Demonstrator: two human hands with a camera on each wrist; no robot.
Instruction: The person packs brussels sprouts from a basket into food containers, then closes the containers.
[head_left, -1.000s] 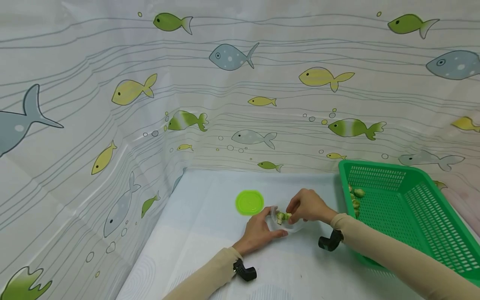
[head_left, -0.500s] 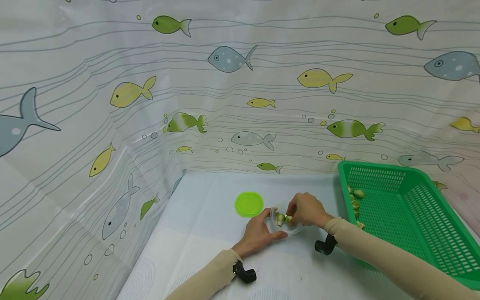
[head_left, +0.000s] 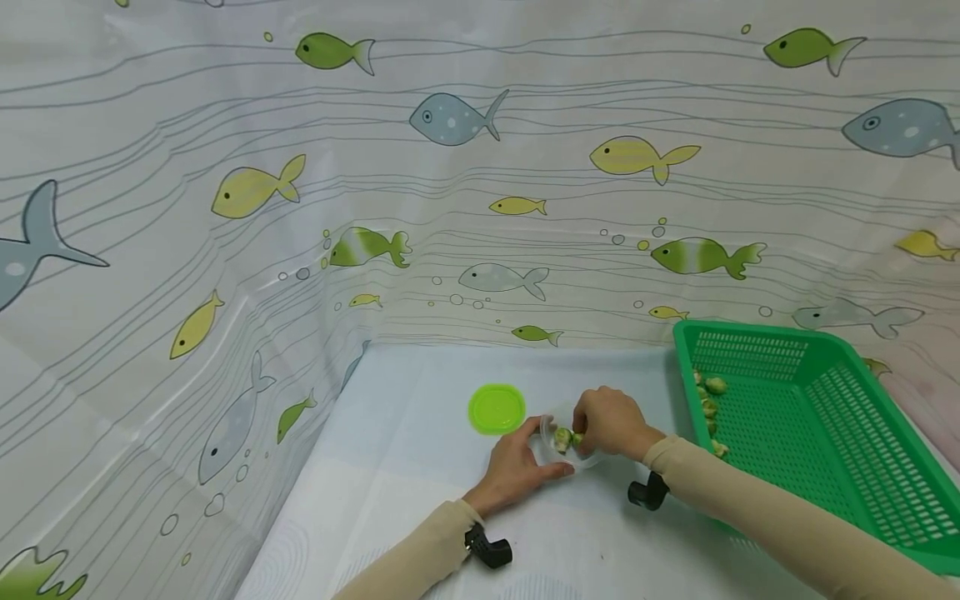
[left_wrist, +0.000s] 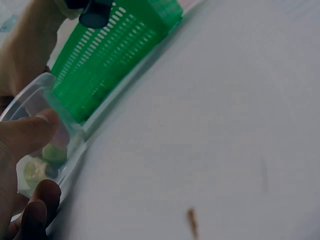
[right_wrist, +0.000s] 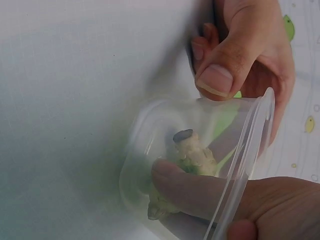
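My left hand (head_left: 513, 473) holds a small clear plastic container (right_wrist: 145, 117) by its side, with thumb and fingers spread round the wall. My right hand (head_left: 613, 423) reaches into this container from the right. Two Brussels sprouts lie inside: one sprout (head_left: 562, 439) sits toward the left wall, and the other sprout (head_left: 577, 440) is at the right fingertips. In the right wrist view, the right thumb presses on a sprout (right_wrist: 162, 206) near the container's bottom, beside a sprout (right_wrist: 195, 152) with a dark cut stem. The right fingers behind are partly hidden.
A bright green lid (head_left: 497, 409) lies flat on the table just behind the left hand. To the right stands a large green plastic basket (head_left: 780, 425), with several Brussels sprouts (head_left: 709, 408) along its left wall. A fish-print sheet (head_left: 450, 208) hangs behind the white-covered table.
My right hand has lowered slightly into the container, and the sprout at its fingertips has moved down beside the other one. The left hand keeps its hold in the same place.
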